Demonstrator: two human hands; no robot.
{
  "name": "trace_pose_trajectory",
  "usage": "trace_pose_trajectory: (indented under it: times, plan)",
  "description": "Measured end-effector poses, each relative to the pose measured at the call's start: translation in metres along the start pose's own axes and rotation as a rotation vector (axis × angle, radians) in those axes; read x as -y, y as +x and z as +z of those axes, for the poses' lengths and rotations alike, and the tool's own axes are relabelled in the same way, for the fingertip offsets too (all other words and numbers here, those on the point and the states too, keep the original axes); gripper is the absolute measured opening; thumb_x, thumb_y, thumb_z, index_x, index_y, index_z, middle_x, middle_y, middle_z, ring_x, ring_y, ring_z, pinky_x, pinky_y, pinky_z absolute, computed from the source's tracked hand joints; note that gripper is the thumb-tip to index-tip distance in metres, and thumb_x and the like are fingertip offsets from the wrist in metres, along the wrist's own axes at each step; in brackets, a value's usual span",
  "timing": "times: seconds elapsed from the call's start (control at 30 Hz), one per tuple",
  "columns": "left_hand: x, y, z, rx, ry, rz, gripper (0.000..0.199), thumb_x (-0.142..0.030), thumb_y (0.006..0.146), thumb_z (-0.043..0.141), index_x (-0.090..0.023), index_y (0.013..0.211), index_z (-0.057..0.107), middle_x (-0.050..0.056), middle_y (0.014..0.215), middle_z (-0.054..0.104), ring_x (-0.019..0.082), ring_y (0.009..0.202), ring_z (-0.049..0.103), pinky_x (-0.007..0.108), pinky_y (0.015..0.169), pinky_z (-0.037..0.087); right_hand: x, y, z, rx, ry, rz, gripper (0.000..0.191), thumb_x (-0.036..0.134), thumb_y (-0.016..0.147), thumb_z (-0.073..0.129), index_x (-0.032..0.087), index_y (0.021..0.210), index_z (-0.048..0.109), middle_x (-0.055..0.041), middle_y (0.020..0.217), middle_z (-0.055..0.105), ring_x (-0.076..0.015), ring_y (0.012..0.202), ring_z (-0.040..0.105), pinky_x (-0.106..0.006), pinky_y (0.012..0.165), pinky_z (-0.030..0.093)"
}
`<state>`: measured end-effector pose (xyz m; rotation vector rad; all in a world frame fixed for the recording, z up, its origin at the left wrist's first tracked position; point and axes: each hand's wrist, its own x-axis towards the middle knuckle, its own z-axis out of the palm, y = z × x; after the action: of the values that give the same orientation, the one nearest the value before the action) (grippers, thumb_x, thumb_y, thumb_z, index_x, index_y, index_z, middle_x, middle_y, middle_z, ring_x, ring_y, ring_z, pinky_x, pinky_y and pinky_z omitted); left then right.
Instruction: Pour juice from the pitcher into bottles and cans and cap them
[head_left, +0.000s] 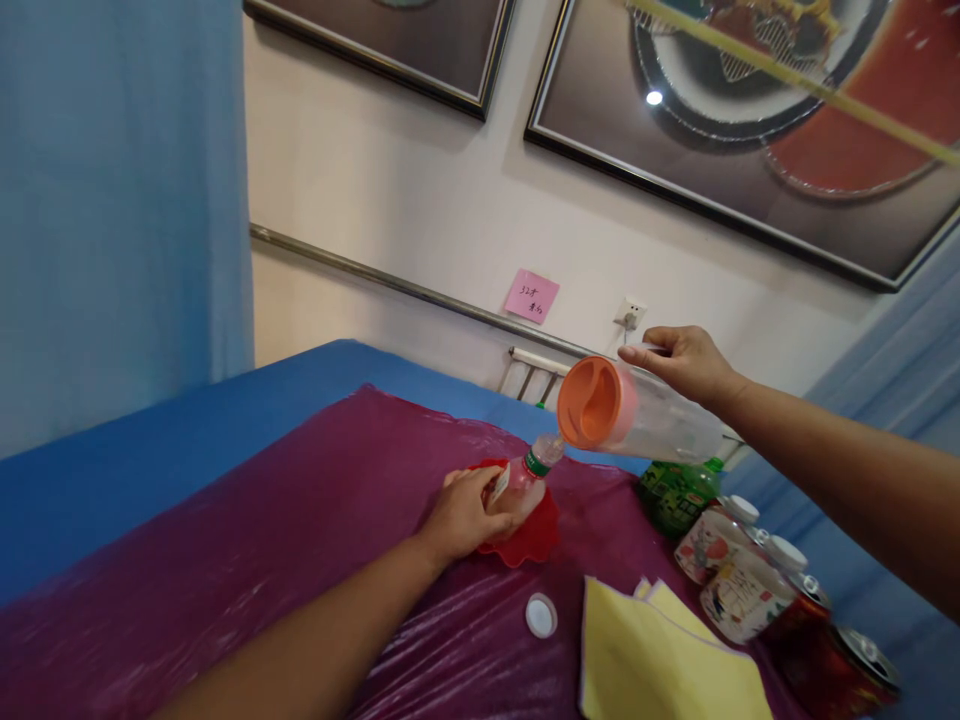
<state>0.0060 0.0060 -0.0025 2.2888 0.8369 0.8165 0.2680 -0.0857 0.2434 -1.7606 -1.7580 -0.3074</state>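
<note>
My left hand (469, 513) is wrapped round a clear plastic bottle (529, 488) with a green band at its neck. That bottle stands over a red scalloped mat (536, 535) on the table and has no cap on. My right hand (686, 362) grips the handle of a clear pitcher (664, 420) with an orange lid (591, 402). The pitcher is tipped on its side, its lid close to the bottle's mouth. Whether liquid runs between them I cannot tell. Nearer to me lies a white cap (541, 615).
Yellow cloths (667, 655) lie at the front right. Beyond them stand a green bottle (679, 495), white-lidded jars (746, 595) and dark red cans (840, 670). Purple plastic sheeting (300, 520) covers part of the blue surface (225, 415). A metal rail (420, 292) runs along the wall.
</note>
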Motion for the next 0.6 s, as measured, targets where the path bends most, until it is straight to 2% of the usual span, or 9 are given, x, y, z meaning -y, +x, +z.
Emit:
trace_pose_trajectory:
  times: [0.6]
  plan:
    - [-0.0002,-0.0005,-0.0012,-0.004,0.006,-0.01,0.047,-0.043,0.066,0.083,-0.027,0.109,0.069,0.003,0.108,0.077,0.03,0.099,0.068,0.042,0.093,0.045,0.0058,0.0019,0.0001,0.027,0.012,-0.003,0.067,0.076,0.077,0.064,0.025,0.056,0.027,0.0056,0.057,0.021,-0.0113,0.055,0.021,-0.03,0.051,0.019]
